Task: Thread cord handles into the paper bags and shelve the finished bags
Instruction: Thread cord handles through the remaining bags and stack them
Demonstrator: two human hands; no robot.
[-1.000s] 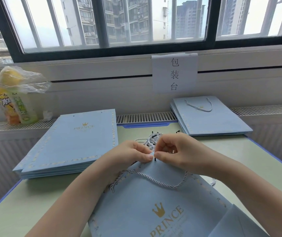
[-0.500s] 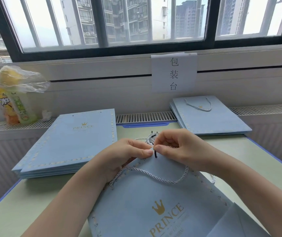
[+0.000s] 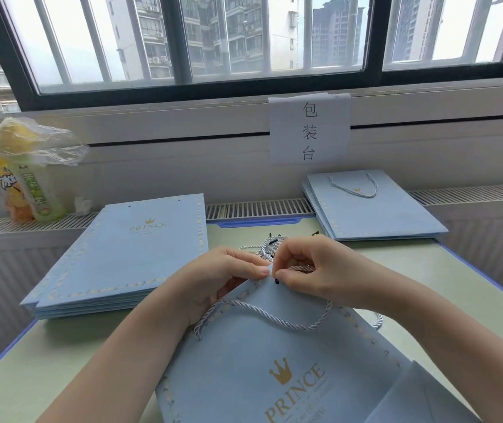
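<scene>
while pinching the black cord tip (image 3: 276,281) at the bag's top edge, right hand (image 3: 314,270) closed on it, left hand (image 3: 222,276) gripping the paper bag (image 3: 274,361) rim just beside. first handle (image 3: 262,315) already looped across the face. spare cords (image 3: 270,245) bunched behind; unthreaded stack (image 3: 122,254) left, finished stack (image 3: 372,209) right. risk, judging from here — tip missing the hole, or the rim creasing under too firm a pinch.

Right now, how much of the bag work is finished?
Done: the right stack, whose top bag has a handle. In hand: the near bag has one cord looped on its face; the left hand holds its top edge, the right hand pinches a cord tip there. Left: the left stack, holes empty.
</scene>
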